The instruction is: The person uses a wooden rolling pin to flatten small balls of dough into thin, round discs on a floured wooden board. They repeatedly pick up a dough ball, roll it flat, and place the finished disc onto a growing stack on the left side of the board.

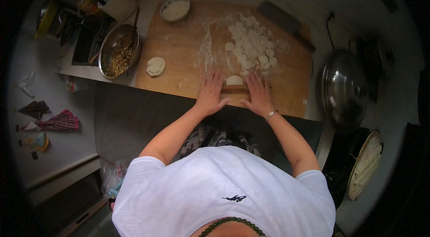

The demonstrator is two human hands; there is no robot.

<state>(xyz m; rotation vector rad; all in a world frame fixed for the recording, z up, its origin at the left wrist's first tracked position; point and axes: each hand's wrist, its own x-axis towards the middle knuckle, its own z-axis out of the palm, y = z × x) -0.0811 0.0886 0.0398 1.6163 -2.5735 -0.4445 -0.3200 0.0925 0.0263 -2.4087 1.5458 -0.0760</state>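
Note:
A wooden rolling pin [235, 89] lies crosswise near the front edge of a wooden board [174, 42]. My left hand [211, 94] rests over its left end, my right hand [259, 94] over its right end. Both palms bear down on the pin with the fingers stretched forward. Just beyond the pin, between my hands, is a flattened round of dough [234, 80]. Farther back, to the right, many small floured dough pieces [252, 43] sit close together. Several rolled wrappers [156, 66] are stacked on the board's left part.
Left of the board stands a metal bowl of chopped filling [121, 54] with utensils in it. A bowl of flour [175, 9] is at the back left. A cleaver [280, 18] lies at the back right. Rightward are a domed pan lid [346, 89] and a round tray of dumplings [365, 166].

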